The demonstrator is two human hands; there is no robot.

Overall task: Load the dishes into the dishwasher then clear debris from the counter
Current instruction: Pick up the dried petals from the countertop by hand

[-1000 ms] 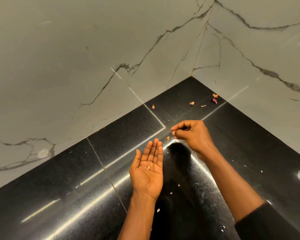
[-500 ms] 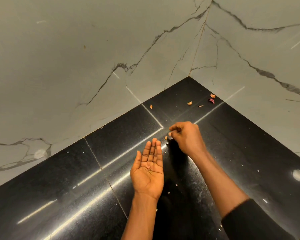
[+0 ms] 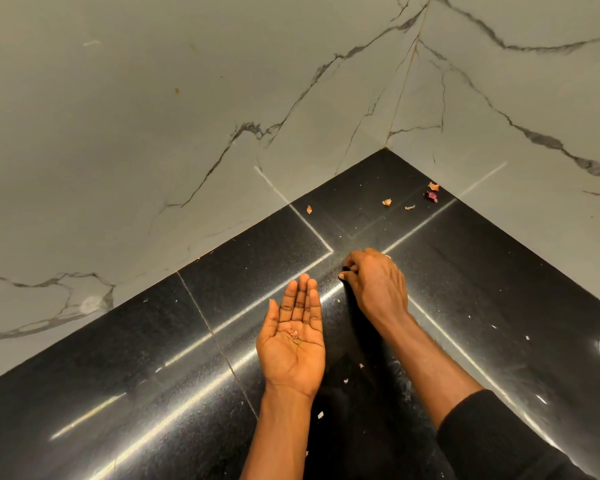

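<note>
Head view only. The debris: a few orange-pink flakes (image 3: 387, 201) lie on the black tabletop (image 3: 118, 375) near the wall (image 3: 153, 133) corner, well apart from both hands. White flecks (image 3: 345, 380) lie nearer, between the forearms.

- **Left hand** (image 3: 291, 351): grip wide, palm up, fingers straight. A few scraps (image 3: 293, 336) sit in the palm.
- **Right hand** (image 3: 378, 289): grip narrow, fingertips (image 3: 352, 266) curled down at the tabletop just beyond the left fingers. Can't tell if a flake is pinched there.
- **Handling, my read:** near weightless, thin, brittle, likely to skid on the polished stone. Pinch at an edge or slide it toward the palm, and keep that palm level.
- **Orientation:** flakes lie flat and irregular, with no clear long axis. One sliver (image 3: 409, 207) runs roughly left-right.
</note>
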